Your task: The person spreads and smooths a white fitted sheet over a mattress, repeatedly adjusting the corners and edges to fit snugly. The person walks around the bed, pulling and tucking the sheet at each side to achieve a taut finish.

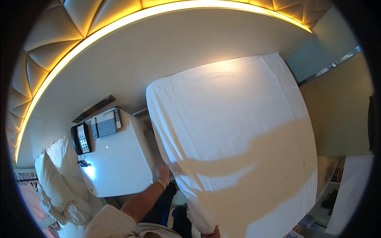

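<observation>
A white bed sheet (226,119) covers a mattress that fills the middle and right of the head view. My left hand (163,174), with a band at the wrist, is at the sheet's left side edge, between the bed and the bedside table; it is blurred, and whether its fingers grip the cloth cannot be told. At the bottom of the view, my right hand (210,233) is on the sheet's near corner, its fingers closed on the cloth. Most of the right hand is cut off by the picture's edge. Folds run along the sheet's left side.
Left of the bed stands a white bedside table (119,166) with a black telephone (81,139) and a grey folder (105,128). White pillows (55,181) lie farther left. A wall (128,59) runs behind the bed. An open box or drawer (326,190) is at the lower right.
</observation>
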{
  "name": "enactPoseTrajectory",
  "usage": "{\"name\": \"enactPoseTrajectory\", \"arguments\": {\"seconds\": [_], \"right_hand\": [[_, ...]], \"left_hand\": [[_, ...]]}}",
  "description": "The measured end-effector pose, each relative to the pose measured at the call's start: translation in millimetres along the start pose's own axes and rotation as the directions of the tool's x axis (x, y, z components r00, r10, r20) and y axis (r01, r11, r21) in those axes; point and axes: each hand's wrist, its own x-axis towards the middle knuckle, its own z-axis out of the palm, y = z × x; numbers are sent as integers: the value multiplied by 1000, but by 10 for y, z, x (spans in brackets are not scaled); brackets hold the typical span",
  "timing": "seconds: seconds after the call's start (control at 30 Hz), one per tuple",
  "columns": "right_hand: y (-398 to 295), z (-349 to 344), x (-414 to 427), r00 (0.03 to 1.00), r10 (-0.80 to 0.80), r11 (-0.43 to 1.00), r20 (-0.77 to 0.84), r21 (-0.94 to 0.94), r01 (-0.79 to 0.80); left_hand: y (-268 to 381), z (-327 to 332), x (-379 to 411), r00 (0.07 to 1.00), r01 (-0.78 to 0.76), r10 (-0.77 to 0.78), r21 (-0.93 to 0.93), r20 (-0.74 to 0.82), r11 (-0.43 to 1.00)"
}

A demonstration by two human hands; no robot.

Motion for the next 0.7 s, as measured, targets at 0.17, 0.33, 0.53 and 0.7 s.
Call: {"name": "enactPoseTrajectory", "arguments": {"seconds": [0.17, 0.33, 0.53, 0.7], "right_hand": [[461, 509, -49, 953, 181, 976, 245, 78, -205], [677, 523, -24, 915, 328, 945, 234, -72, -320], [630, 705, -230, 925, 314, 940, 214, -207, -271], [602, 742, -49, 952, 241, 954, 188, -228, -196]], "left_hand": [[-753, 309, -799, 942, 309, -249, 291, -225, 906], [-851, 207, -698, 746, 603, -351, -350, 566, 717], [679, 73, -374, 828, 358, 198, -766, 525, 533], [2258, 89, 25, 830, -31, 381, -649, 407, 760]]}}
